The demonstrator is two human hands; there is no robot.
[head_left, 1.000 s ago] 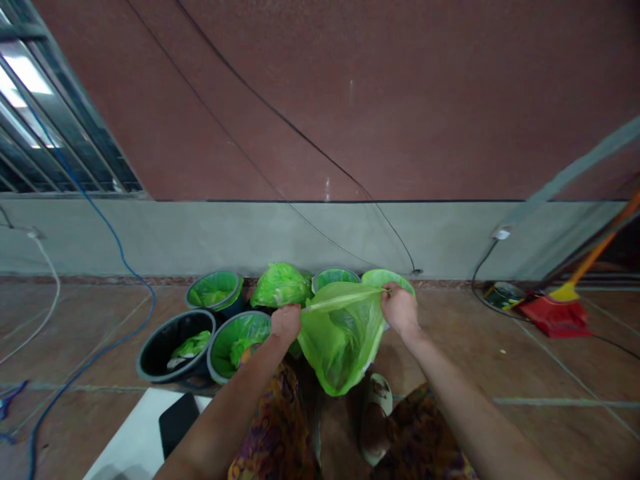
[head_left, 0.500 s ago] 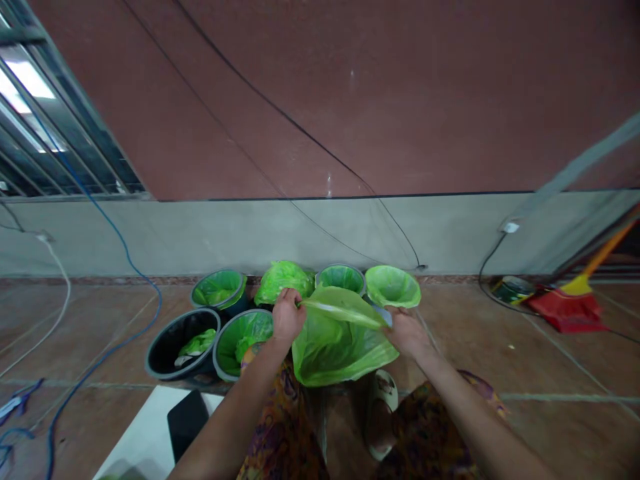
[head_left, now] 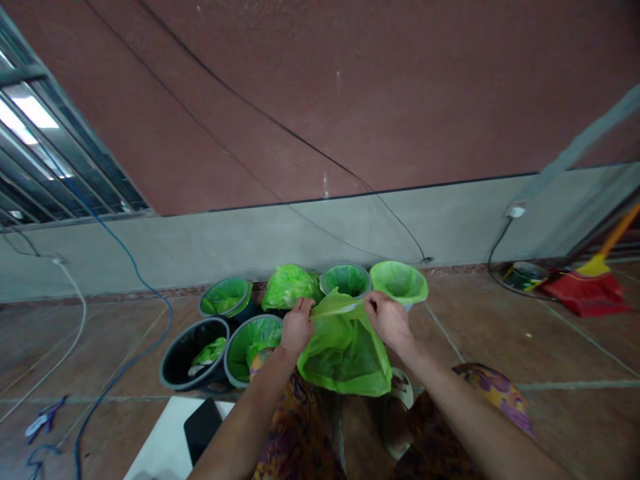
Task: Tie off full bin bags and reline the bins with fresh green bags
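A green plastic bag (head_left: 345, 357) hangs with its mouth towards me, low between my knees. My left hand (head_left: 299, 325) pinches its rim at the upper left, and my right hand (head_left: 387, 319) pinches the rim at the upper right. The far edge is stretched between the two hands. Whether a bin stands under the bag is hidden. Just beyond are a bin with a green liner (head_left: 345, 279) and another lined bin (head_left: 400, 283). Left of my left hand stands a further bin with a green liner (head_left: 254, 343).
A black bin (head_left: 173, 353) with crumpled green plastic inside stands at left. Behind are a lined bin (head_left: 225, 297) and a bulging green bag (head_left: 290, 285). A phone (head_left: 203, 427) lies on a white surface (head_left: 163, 447). A blue cable (head_left: 135, 357) crosses the floor; a red dustpan (head_left: 587, 293) lies right.
My hands have come closer together, the right one moving inward along the rim. The bag's mouth has narrowed, and it hangs more slackly. The view has tilted slightly.
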